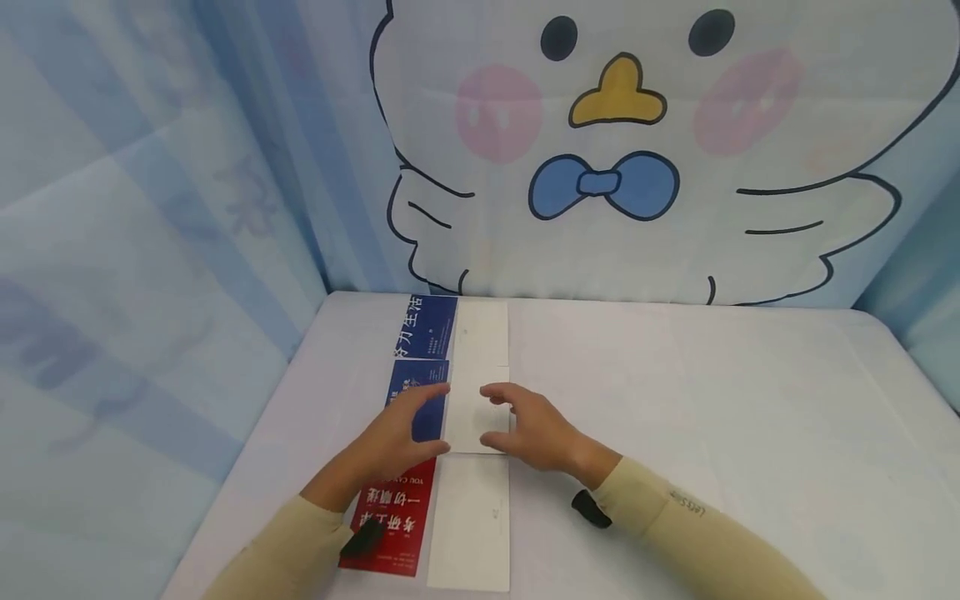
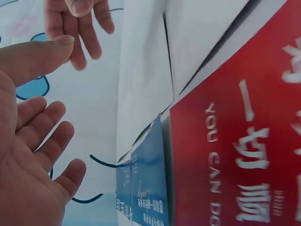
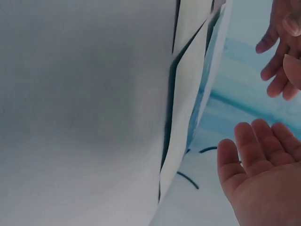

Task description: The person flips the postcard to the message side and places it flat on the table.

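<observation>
My left hand (image 1: 393, 437) hovers over the left column of cards, thumb and fingers spread and holding nothing. Below it are a blue card (image 1: 429, 421) with white print and a red card (image 1: 397, 542) with white lettering, both partly covered by the hand. Facing it, my right hand (image 1: 536, 429) has its thumb and fingers apart, fingertips over the right edge of the middle white card (image 1: 465, 417). Both palms look empty in the wrist views. Another blue card (image 1: 438, 325) lies at the far end of the left column.
A far white card (image 1: 482, 333) and a near white card (image 1: 471, 525) line up with the middle one. All lie on a white-covered table (image 1: 675, 400). Behind it hangs a curtain (image 1: 712, 242) with a cartoon figure; another blue-and-white curtain (image 1: 135, 250) hangs at the left.
</observation>
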Action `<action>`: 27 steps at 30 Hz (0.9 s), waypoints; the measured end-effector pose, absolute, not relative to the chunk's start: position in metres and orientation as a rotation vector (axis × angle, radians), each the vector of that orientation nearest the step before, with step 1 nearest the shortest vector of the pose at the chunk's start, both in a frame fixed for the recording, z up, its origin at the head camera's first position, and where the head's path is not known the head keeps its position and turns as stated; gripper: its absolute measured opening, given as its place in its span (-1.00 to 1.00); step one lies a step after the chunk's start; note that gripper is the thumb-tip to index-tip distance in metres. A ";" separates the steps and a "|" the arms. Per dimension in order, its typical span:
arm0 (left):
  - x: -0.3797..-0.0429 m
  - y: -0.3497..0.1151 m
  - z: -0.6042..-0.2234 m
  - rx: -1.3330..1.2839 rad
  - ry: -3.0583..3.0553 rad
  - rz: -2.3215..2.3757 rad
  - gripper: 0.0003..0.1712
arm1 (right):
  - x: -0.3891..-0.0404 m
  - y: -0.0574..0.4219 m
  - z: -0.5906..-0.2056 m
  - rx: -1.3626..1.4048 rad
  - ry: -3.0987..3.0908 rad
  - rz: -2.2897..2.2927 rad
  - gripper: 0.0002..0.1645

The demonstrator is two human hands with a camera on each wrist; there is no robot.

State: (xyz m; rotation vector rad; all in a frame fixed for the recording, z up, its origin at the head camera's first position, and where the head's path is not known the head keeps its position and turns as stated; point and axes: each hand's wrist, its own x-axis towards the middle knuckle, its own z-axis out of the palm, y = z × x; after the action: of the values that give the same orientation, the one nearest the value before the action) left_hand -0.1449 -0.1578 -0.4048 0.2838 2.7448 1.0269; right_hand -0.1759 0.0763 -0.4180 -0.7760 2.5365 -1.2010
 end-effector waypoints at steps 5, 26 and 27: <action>-0.119 -0.168 -0.408 0.235 2.752 1.074 -0.09 | -0.157 0.065 -0.414 -0.820 2.448 -1.192 -0.22; -0.069 -0.221 -0.428 0.018 2.681 0.921 0.05 | -0.107 0.019 -0.428 -0.878 2.450 -0.909 -0.12; -0.067 -0.222 -0.429 0.021 2.673 0.916 0.06 | -0.106 0.017 -0.429 -0.884 2.455 -0.886 -0.11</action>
State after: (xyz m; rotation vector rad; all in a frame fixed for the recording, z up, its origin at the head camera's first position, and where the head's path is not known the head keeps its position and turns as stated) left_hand -0.0675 -0.2216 -0.4295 0.0213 2.6731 0.9159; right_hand -0.1061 0.0166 -0.4287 -0.8842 2.4554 -0.8862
